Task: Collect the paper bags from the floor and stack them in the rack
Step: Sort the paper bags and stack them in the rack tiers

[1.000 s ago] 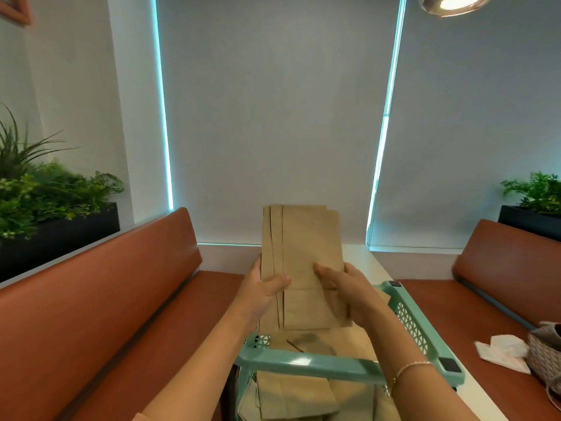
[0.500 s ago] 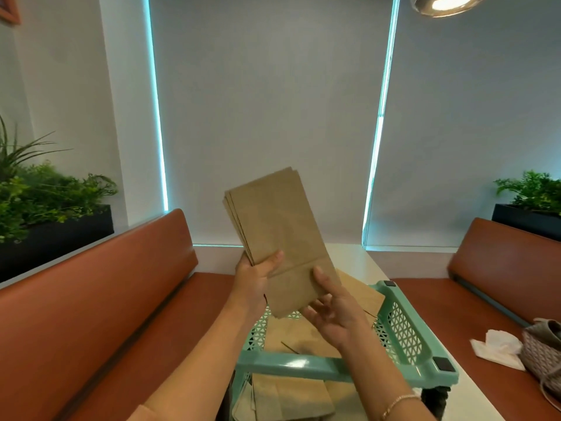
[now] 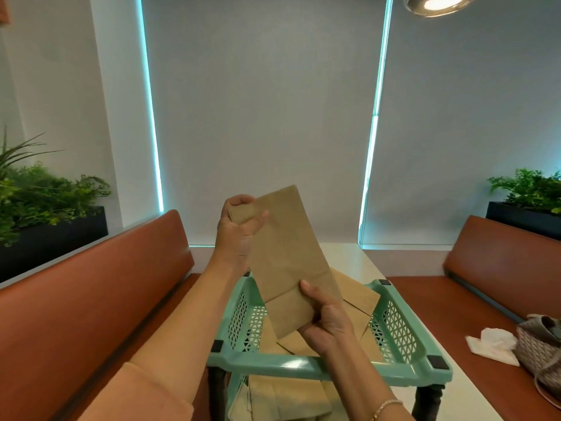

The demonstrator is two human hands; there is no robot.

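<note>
A flat stack of brown paper bags [image 3: 287, 256] is held tilted in the air above the mint-green plastic rack [image 3: 328, 368]. My left hand [image 3: 239, 229] grips the stack's upper left corner. My right hand [image 3: 326, 322] holds its lower end, thumb on the front face. More paper bags [image 3: 356, 296] lie in the rack's top tray, and others [image 3: 288, 399] sit on the shelf below.
The rack stands on a white table [image 3: 349, 253] between two brown benches [image 3: 91, 299]. On the right bench lie a crumpled white tissue [image 3: 493, 344] and a patterned bag [image 3: 540, 344]. Planters [image 3: 45, 214] flank both sides; a lamp [image 3: 437, 3] hangs overhead.
The stack went from upright to tilted leftward and rose. My left hand slid up to its top corner while my right hand took hold of the bottom end.
</note>
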